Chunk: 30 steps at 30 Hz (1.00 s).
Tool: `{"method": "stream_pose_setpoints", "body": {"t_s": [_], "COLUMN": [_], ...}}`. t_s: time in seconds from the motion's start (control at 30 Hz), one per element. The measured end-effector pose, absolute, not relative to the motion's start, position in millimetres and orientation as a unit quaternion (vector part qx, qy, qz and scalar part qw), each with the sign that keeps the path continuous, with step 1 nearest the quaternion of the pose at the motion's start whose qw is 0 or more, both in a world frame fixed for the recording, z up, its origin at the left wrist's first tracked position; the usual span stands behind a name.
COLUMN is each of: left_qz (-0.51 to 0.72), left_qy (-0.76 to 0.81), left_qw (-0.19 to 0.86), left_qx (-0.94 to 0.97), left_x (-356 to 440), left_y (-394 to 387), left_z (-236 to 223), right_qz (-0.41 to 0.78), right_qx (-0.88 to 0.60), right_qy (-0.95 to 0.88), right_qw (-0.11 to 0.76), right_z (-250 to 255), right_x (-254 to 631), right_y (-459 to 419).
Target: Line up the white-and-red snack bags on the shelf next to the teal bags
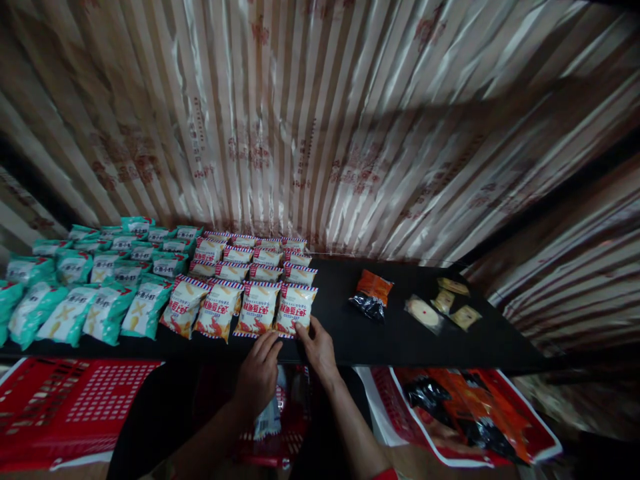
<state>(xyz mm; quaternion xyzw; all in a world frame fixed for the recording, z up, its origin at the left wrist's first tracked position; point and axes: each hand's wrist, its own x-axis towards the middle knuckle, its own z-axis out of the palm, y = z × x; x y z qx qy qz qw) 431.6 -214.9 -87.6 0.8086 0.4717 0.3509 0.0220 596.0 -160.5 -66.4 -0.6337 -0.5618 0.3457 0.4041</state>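
White, red and orange snack bags (pixel 257 307) stand in several rows on a black table, with blue-and-red striped edges. My right hand (pixel 319 350) has its fingers at the lower right corner of the rightmost front snack bag (pixel 295 308). At that same bag's lower left corner is my left hand (pixel 259 370), its fingers pressed together near the table's front edge. My left hand also lies just below the neighbouring bag. The left fingertips are partly hidden from me.
Teal snack bags (pixel 103 310) fill the table's left. An orange-and-black bag (pixel 371 293), a round item in clear wrap (pixel 424 313) and small gold packets (pixel 465 317) lie right. Below are a red basket (pixel 90 400) and another red basket (pixel 543 437) with orange-and-black bags. A striped sheet (pixel 320 133) hangs behind.
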Motion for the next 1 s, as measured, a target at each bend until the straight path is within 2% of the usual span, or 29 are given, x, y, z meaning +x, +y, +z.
{"method": "stream_pose_setpoints", "body": {"t_s": [0.17, 0.43, 0.67, 0.87, 1.0], "left_qz": [0.337, 0.313, 0.312, 0.313, 0.314], "left_qy": [0.459, 0.456, 0.445, 0.444, 0.449], "left_qw": [0.013, 0.041, 0.054, 0.065, 0.076], "left_qx": [0.822, 0.832, 0.838, 0.837, 0.833], "left_x": [429, 427, 425, 425, 422], "left_y": [-212, -211, -211, -211, -214], "left_z": [-87, -90, -93, -94, -92], "right_qz": [0.264, 0.246, 0.196, 0.256, 0.272], "right_qx": [-0.647, -0.627, -0.63, -0.634, -0.635], "right_qy": [-0.563, -0.617, -0.599, -0.595, -0.579], "right_qw": [0.442, 0.407, 0.455, 0.423, 0.434], "right_z": [-74, -79, -88, -89, -88], "right_x": [597, 595, 598, 599, 596], "right_y": [-156, -155, -149, -143, -144]}}
